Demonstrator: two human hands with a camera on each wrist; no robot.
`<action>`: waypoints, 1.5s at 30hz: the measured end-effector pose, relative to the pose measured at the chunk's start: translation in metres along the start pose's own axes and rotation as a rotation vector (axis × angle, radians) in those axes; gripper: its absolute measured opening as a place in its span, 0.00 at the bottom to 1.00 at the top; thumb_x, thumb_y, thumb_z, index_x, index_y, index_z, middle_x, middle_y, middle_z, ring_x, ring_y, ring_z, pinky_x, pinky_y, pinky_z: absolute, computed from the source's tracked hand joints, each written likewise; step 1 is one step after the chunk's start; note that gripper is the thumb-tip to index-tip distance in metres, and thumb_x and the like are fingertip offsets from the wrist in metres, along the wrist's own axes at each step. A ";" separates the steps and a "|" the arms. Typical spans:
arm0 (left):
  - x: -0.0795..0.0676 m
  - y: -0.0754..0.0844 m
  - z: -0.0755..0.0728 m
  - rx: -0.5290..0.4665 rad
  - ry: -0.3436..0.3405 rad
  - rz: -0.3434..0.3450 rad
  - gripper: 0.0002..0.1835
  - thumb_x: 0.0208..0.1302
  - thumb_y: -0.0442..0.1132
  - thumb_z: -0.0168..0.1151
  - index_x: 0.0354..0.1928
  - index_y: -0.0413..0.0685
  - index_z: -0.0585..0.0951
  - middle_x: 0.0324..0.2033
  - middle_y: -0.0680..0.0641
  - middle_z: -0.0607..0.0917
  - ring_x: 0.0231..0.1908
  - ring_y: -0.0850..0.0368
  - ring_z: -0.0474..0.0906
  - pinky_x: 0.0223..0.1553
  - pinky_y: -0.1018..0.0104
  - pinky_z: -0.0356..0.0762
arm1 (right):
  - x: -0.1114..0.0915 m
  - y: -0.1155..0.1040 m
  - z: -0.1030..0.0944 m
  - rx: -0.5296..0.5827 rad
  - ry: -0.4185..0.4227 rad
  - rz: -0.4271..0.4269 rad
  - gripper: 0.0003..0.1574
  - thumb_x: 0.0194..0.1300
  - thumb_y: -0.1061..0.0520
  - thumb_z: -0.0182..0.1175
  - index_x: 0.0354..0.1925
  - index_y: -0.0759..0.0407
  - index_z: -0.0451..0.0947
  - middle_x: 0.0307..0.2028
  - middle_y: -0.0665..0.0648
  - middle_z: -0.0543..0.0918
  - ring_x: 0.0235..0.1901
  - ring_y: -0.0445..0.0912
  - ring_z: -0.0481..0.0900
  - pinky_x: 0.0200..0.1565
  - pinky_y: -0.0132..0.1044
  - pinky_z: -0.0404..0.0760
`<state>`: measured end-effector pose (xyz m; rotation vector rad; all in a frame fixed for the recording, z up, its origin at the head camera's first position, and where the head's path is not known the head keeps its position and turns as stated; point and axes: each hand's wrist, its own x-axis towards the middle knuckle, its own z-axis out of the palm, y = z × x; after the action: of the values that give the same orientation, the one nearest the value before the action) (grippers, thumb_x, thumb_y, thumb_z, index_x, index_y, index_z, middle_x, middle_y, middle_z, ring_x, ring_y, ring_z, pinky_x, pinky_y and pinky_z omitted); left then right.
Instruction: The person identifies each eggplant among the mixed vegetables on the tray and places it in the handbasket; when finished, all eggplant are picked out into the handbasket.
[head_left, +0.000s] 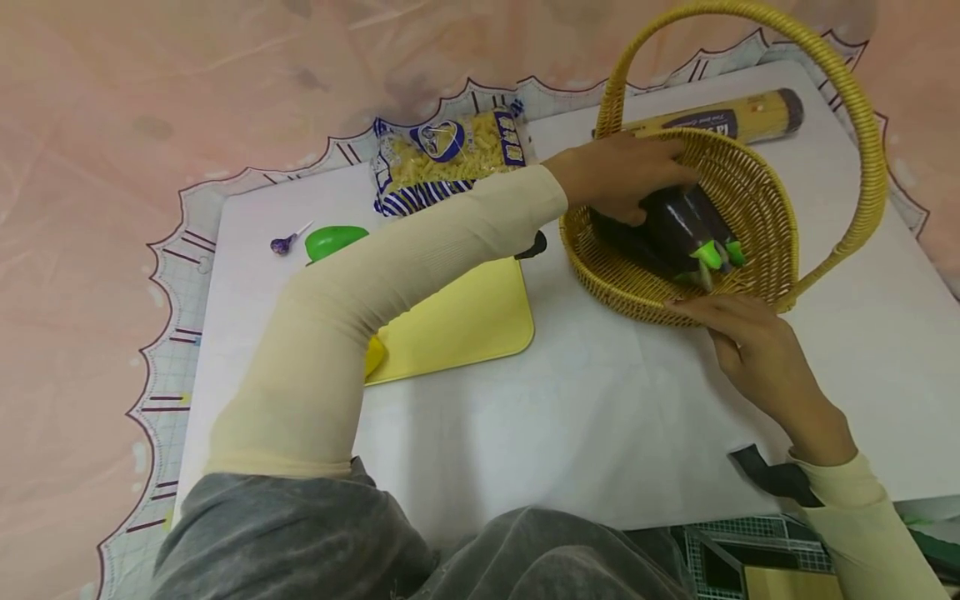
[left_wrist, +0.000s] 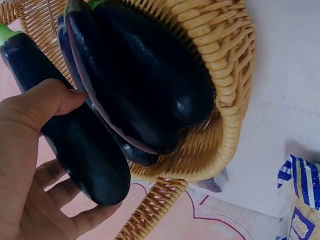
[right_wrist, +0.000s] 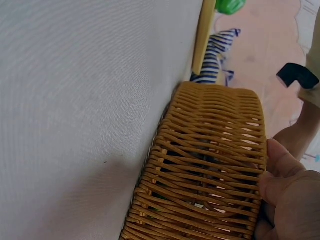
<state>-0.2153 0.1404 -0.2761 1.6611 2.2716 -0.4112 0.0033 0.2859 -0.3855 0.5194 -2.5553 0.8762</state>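
In the head view, my left hand [head_left: 626, 179] reaches over the far left rim of a wicker basket [head_left: 757, 187] with a tall arched handle. The left wrist view shows that hand holding a dark purple eggplant [left_wrist: 92, 150], thumb on one side and fingers on the other. Beside it, several more eggplants [left_wrist: 150, 65] lie together in the basket; their green stem ends point toward me in the head view. My right hand [head_left: 757, 350] grips the basket's near rim, its thumb and fingers [right_wrist: 282, 157] at the edge in the right wrist view.
Left of the basket lies a yellow cutting board [head_left: 465, 325], partly under my left arm. Behind it is a bag of pasta [head_left: 450, 154]. A spaghetti pack [head_left: 757, 117] lies behind the basket. A green object [head_left: 333, 240] and a lollipop [head_left: 283, 245] are at the far left.
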 end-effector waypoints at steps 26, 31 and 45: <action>0.041 0.005 -0.014 0.048 -0.059 -0.039 0.39 0.70 0.52 0.53 0.78 0.64 0.48 0.75 0.49 0.53 0.73 0.52 0.53 0.71 0.49 0.54 | -0.002 0.004 0.000 0.011 -0.010 -0.027 0.35 0.50 0.81 0.64 0.52 0.54 0.84 0.43 0.59 0.86 0.44 0.55 0.80 0.49 0.41 0.71; 0.048 0.007 -0.018 0.073 -0.048 -0.038 0.40 0.70 0.52 0.54 0.78 0.66 0.47 0.75 0.50 0.54 0.72 0.55 0.55 0.70 0.53 0.57 | -0.001 0.005 -0.002 0.008 -0.004 -0.036 0.35 0.50 0.81 0.63 0.53 0.55 0.84 0.45 0.60 0.86 0.44 0.56 0.80 0.48 0.49 0.71; 0.072 0.010 -0.026 0.065 -0.065 -0.048 0.37 0.70 0.51 0.54 0.77 0.66 0.51 0.74 0.50 0.55 0.71 0.56 0.57 0.69 0.59 0.59 | -0.001 0.008 0.000 0.021 -0.001 -0.039 0.35 0.51 0.80 0.64 0.52 0.53 0.84 0.45 0.60 0.86 0.46 0.56 0.80 0.49 0.49 0.72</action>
<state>-0.2285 0.2161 -0.2818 1.6016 2.2769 -0.5484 0.0006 0.2919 -0.3896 0.5745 -2.5300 0.8906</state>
